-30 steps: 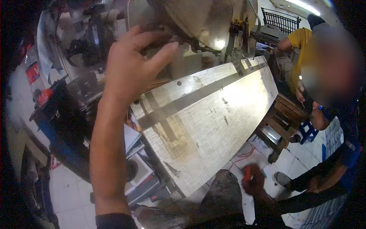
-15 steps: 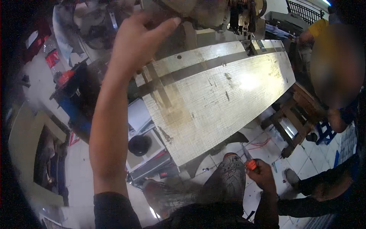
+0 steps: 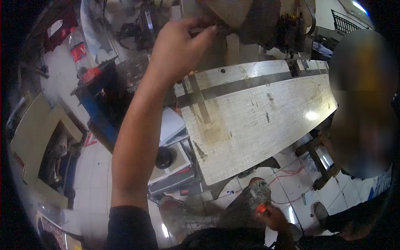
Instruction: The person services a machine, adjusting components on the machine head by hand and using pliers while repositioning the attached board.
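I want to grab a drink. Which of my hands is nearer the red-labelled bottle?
Left. Your left hand is roughly level with the bottle, to its right; your right hand is far lower, near a knee.

Cluttered workshop, judging by the worn worktable (image 3: 258, 121) and machinery (image 3: 289, 35).

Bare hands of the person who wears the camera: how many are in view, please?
2. The left hand is raised, seen above the pale board's upper left corner; the right hand is low, near a knee, around an orange object.
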Available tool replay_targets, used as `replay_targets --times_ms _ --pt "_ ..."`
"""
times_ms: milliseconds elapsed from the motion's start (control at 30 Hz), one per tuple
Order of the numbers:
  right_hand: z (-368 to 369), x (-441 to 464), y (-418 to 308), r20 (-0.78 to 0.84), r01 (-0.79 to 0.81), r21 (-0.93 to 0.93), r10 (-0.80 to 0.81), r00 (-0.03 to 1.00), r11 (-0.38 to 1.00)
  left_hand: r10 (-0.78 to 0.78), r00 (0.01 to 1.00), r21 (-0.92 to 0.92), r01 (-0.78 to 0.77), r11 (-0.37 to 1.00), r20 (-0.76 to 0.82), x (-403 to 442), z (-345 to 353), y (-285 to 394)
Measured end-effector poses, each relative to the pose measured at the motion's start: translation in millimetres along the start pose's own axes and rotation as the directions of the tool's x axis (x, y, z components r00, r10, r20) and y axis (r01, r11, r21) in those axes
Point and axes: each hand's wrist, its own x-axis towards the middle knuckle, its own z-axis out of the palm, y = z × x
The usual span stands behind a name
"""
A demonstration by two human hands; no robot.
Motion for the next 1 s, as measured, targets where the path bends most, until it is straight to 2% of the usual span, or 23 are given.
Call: replay_targets --times_ms 100,133,167,200,267,333,400,467,533,567,633,667,733,833,900,1000 --pt "-42 -6 -93 -0.124 0.211 0.093 -0.199 0.972 0.973 -0.059 0.998 0.083 0.062 0.995 -0.038 -4 3 5" --pt "-52 -5 -118 -0.186 0.276 0.095 -0.255 0.949 0.956 -0.001 0.998 0.107 0.008 0.994 -0.067 -6 7 7" --pt "-55 2 -134 -0.257 0.416 0.163 -0.368 0.893 0.895 0.065 0.993 0.134 -0.052 0.990 -0.097 -7 9 9" --pt "-63 -1 -174 -0.274 0.501 0.133 -0.455 0.848 0.855 0.065 0.994 0.131 -0.052 0.990 -0.090 -5 10 7" --pt "-77 22 -207 -0.198 0.605 0.239 -0.572 0.796 0.760 0.142 0.979 0.083 -0.131 0.988 -0.144 -7 14 7" --pt "-87 36 -257 -0.164 0.538 0.327 -0.513 0.842 0.777 0.108 0.983 0.048 -0.102 0.994 -0.148 -10 19 10" --pt "-104 56 -280 -0.118 0.531 0.311 -0.522 0.845 0.788 0.077 0.984 0.013 -0.076 0.997 -0.158 -8 24 10" --pt "-115 69 -300 -0.063 0.513 0.295 -0.519 0.852 0.806 0.109 0.961 0.135 -0.076 0.988 -0.255 -7 26 2" --pt "-125 68 -311 -0.046 0.584 0.169 -0.586 0.809 0.794 0.114 0.956 0.130 -0.082 0.988 -0.269 -11 27 5" --pt "-127 65 -313 -0.047 0.579 0.169 -0.580 0.813 0.797 0.118 0.953 0.129 -0.085 0.988 -0.279 -14 27 6" --pt "-130 60 -317 -0.040 0.500 0.023 -0.499 0.866 0.866 0.130 0.951 0.124 -0.098 0.987 -0.282 -16 26 6" --pt "-138 74 -327 -0.039 0.495 0.030 -0.494 0.869 0.869 0.139 0.951 0.127 -0.108 0.986 -0.275 2 28 -4" --pt "-130 78 -322 -0.147 0.549 0.082 -0.534 0.832 0.832 0.142 0.949 0.139 -0.106 0.985 -0.280 0 29 -3" --pt "-122 73 -326 -0.251 0.546 0.160 -0.501 0.828 0.822 0.187 0.940 0.174 -0.141 0.975 -0.286 -3 28 -3" --pt "-126 77 -332 -0.225 0.558 0.102 -0.528 0.819 0.823 0.219 0.933 0.189 -0.169 0.967 -0.287 -5 30 -2" --pt "-125 73 -332 -0.213 0.568 0.041 -0.549 0.808 0.822 0.174 0.940 0.126 -0.142 0.982 -0.295 -7 30 2"
